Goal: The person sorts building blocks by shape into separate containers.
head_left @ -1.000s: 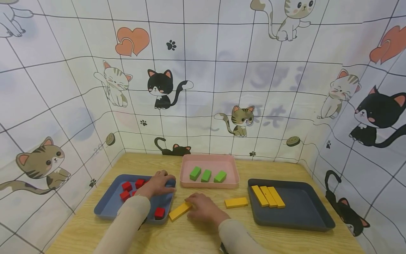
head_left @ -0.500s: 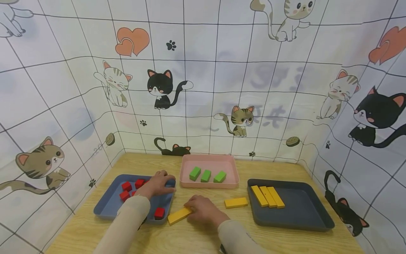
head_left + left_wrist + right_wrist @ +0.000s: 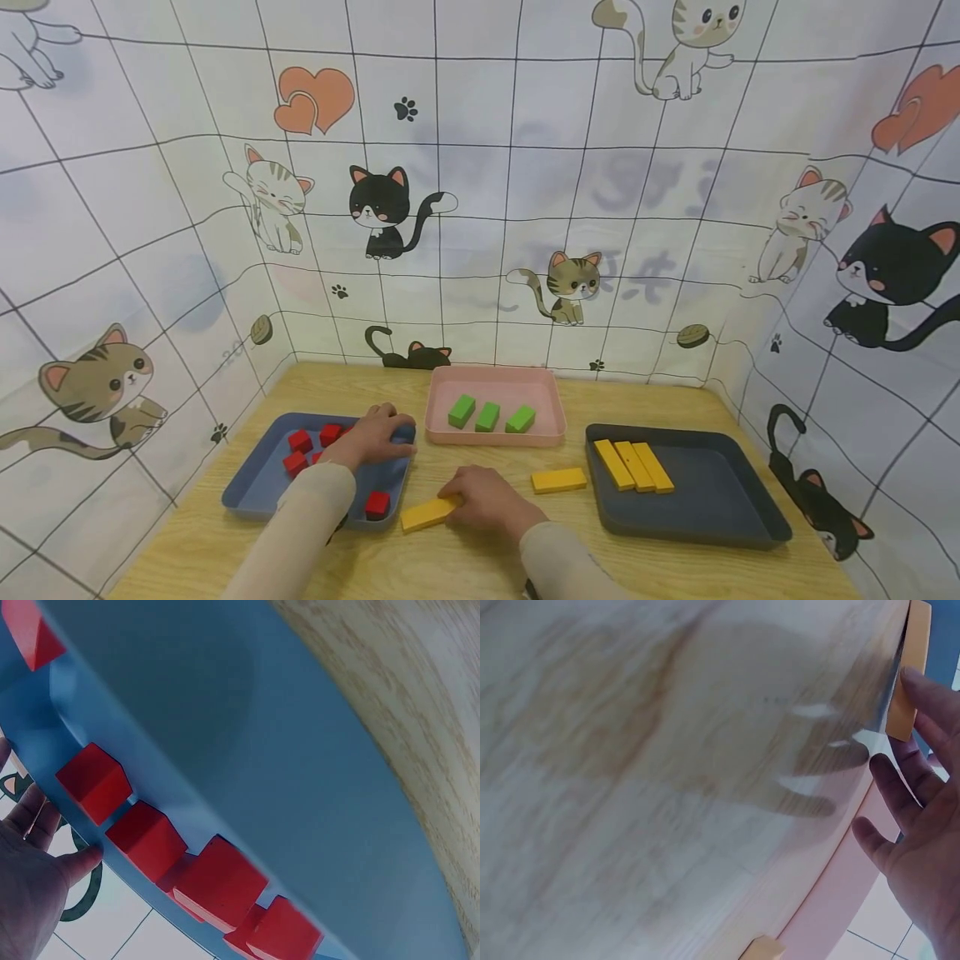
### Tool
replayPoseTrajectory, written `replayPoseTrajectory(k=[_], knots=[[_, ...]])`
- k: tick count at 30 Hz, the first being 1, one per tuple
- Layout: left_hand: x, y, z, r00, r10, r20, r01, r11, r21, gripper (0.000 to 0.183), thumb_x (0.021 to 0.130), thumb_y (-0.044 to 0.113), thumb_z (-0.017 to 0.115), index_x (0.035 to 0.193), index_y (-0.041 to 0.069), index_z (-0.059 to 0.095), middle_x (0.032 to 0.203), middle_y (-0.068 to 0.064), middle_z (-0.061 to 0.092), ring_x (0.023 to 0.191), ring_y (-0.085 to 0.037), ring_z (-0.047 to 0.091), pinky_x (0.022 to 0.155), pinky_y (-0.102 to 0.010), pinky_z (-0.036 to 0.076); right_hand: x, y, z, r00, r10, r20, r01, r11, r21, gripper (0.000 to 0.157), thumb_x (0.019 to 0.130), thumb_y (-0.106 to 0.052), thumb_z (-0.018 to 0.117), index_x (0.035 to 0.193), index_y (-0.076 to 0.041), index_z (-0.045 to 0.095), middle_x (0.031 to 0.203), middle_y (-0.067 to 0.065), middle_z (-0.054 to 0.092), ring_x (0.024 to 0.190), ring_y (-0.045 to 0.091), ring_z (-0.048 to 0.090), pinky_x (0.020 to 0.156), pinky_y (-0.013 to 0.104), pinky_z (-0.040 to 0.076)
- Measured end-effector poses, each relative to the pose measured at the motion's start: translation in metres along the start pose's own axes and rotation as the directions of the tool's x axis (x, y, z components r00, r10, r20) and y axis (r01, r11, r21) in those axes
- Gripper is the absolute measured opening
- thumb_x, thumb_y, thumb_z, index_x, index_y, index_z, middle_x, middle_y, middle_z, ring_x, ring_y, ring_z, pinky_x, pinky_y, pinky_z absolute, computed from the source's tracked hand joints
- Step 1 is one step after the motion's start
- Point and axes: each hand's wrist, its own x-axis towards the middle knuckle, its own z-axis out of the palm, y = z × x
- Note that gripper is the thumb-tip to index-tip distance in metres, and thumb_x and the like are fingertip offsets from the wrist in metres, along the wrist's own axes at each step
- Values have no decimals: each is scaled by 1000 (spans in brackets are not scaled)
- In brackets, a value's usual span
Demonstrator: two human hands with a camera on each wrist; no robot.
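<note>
My right hand (image 3: 486,500) pinches one end of a yellow rectangular block (image 3: 426,517) just above or on the table; the right wrist view shows thumb and fingers on either side of that block (image 3: 910,667). My left hand (image 3: 373,435) rests at the right rim of the blue tray (image 3: 251,500), fingers loosely bent. In the left wrist view, the left hand (image 3: 34,877) has its thumb against the rim. Several red cubes (image 3: 296,463) lie in this tray, some hidden under the hand. One red cube (image 3: 377,504) sits apart at its near right corner.
A pink tray (image 3: 495,379) with three green blocks (image 3: 487,416) stands at the back. At the right, a dark grey tray (image 3: 720,492) holds three yellow blocks (image 3: 634,465) side by side. Another yellow block (image 3: 558,480) lies on the table left of it.
The right hand has shifted slightly toward the near side, and the yellow block in its fingers has turned to lie more crosswise. The left hand stays where it was.
</note>
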Motion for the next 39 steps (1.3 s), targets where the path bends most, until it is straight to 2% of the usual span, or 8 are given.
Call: replayPoseTrajectory(k=[7, 13, 20, 29, 39], knots=[[1, 1, -1, 1000, 3, 6, -3, 1000, 4, 52, 86, 42, 74, 131, 20, 62, 127, -12, 49, 118, -33, 43, 97, -55, 42, -6, 3, -6, 995, 93, 20, -95, 988, 118, 33, 79, -29, 81, 111, -20, 76, 94, -14, 60, 82, 3, 53, 83, 25, 47], [1, -1, 1, 1000, 16, 6, -16, 1000, 11, 52, 86, 41, 75, 131, 19, 62, 126, -13, 49, 117, -34, 44, 97, -55, 42, -13, 9, -8, 994, 106, -6, -104, 987, 126, 31, 82, -32, 78, 110, -18, 75, 99, -14, 62, 89, 3, 56, 89, 28, 48], [0, -1, 1, 1000, 15, 7, -15, 1000, 5, 50, 87, 42, 74, 131, 21, 62, 126, -12, 49, 117, -33, 43, 95, -54, 43, -19, 14, -11, 987, 156, -26, -151, 978, 144, 32, 82, -34, 78, 110, -18, 75, 95, -13, 61, 85, 4, 55, 85, 31, 49], [0, -2, 0, 1000, 20, 3, -20, 1000, 7, 50, 87, 42, 74, 130, 21, 61, 126, -12, 48, 116, -33, 44, 94, -54, 43, -26, 22, -14, 984, 167, -62, -154, 973, 174, 32, 82, -32, 78, 110, -16, 75, 93, -12, 62, 81, 4, 53, 82, 30, 49], [1, -2, 1, 1000, 18, 4, -18, 1000, 18, 50, 87, 42, 75, 130, 22, 62, 124, -12, 49, 115, -33, 44, 94, -55, 43, -33, 29, -18, 968, 240, -72, -216, 946, 243, 30, 82, -32, 77, 108, -16, 75, 94, -11, 61, 80, 7, 52, 77, 31, 48]])
